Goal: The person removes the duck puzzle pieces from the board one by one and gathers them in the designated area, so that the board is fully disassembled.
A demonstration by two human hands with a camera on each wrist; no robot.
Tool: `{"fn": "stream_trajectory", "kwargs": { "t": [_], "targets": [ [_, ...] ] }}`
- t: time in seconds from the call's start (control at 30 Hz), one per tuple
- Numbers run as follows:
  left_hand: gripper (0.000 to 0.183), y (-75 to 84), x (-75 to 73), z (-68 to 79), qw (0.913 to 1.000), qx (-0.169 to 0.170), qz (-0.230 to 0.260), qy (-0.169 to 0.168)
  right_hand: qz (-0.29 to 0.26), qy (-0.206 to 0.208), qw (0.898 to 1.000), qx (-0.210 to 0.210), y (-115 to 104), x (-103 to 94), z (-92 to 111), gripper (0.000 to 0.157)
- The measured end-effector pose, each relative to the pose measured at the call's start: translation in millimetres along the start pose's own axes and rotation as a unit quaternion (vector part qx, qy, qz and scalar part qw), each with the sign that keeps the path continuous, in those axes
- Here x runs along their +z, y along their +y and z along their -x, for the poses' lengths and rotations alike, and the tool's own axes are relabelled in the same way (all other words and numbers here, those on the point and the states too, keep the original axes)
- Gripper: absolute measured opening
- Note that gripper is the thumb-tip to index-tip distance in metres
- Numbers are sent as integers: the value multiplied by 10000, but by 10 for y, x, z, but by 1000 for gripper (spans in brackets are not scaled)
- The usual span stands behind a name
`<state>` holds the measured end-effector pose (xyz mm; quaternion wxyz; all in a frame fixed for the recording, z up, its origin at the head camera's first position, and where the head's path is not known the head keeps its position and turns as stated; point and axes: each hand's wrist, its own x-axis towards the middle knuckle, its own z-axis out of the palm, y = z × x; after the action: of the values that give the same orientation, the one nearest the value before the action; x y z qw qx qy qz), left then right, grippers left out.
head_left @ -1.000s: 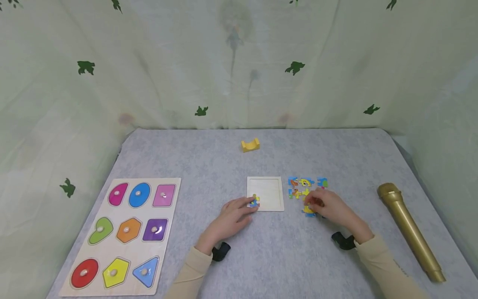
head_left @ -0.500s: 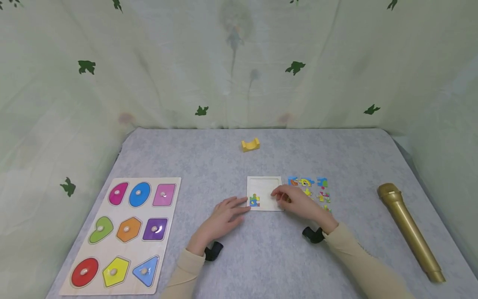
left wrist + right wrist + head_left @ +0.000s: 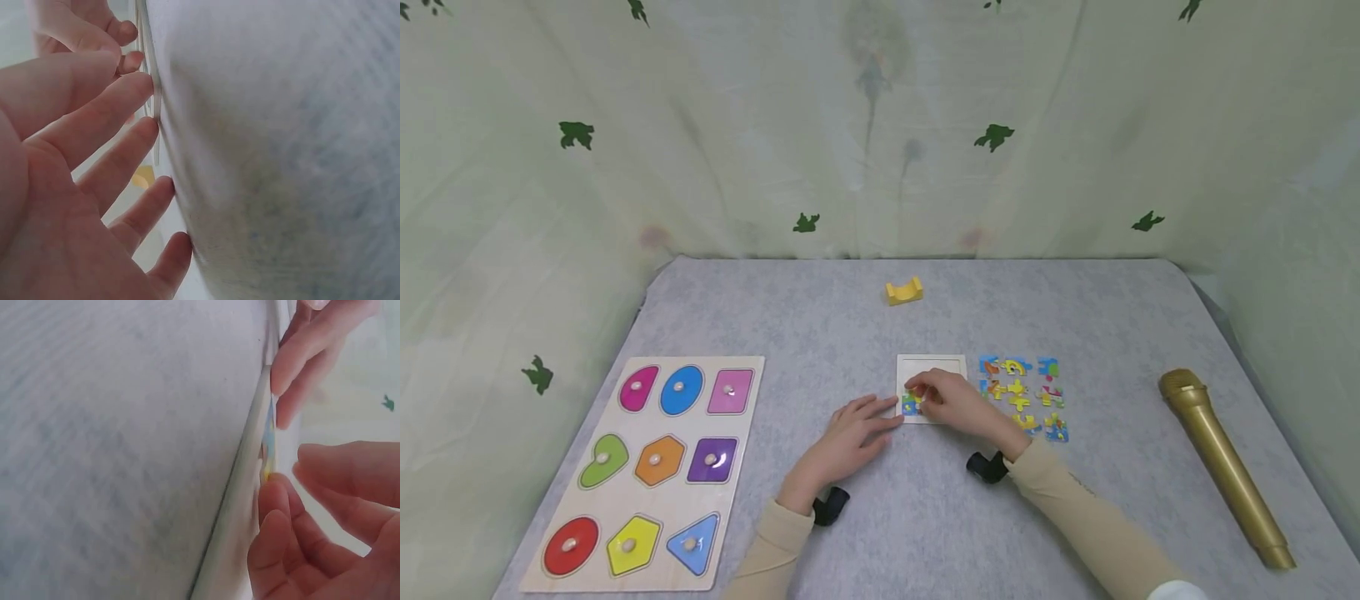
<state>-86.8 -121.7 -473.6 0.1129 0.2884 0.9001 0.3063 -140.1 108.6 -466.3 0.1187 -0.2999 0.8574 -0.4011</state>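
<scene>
A small puzzle tray [image 3: 955, 364] with a pale wooden frame lies mid-table. One colourful jigsaw piece [image 3: 910, 405] sits in its lower left corner. My left hand [image 3: 844, 446] has its fingers spread, the fingertips at the tray's left edge; in the left wrist view these fingers [image 3: 119, 159] are nearly straight. Over the tray is my right hand [image 3: 958, 406], its fingertips beside the piece. From the right wrist, bent fingers [image 3: 275, 500] touch the tray near the piece's yellow edge, and nothing shows between thumb and index. Several loose jigsaw pieces [image 3: 1049, 396] lie right of the tray.
A wooden shape board [image 3: 741, 467] with coloured knobbed shapes lies on the left. A gold microphone [image 3: 1221, 462] lies on the right. Behind the tray stands a yellow curved block [image 3: 904, 292]. A pale curtain [image 3: 880, 167] borders the table's back.
My right hand has moved left from the loose pieces to over the tray. My left hand has drawn back slightly from the piece in the tray to the frame's left edge.
</scene>
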Motion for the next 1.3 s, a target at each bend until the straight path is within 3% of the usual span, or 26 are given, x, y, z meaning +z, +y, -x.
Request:
{"fn": "stream_trajectory", "kwargs": {
  "t": [0.6,0.83,1.07,1.3],
  "targets": [
    [34,11,6,-5,9999,-111,114,33,-269,456,9978,406,72,32,-26,20],
    [35,18,7,-7,9998,-181,113,5,-409,694,9912,1050,177,-159,196,11],
    [35,16,10,-4,9997,-130,184,14,-594,788,9912,883,365,-407,514,18],
    [35,18,10,4,9997,-115,218,34,-539,761,9881,1225,438,-526,713,18]
  ]
}}
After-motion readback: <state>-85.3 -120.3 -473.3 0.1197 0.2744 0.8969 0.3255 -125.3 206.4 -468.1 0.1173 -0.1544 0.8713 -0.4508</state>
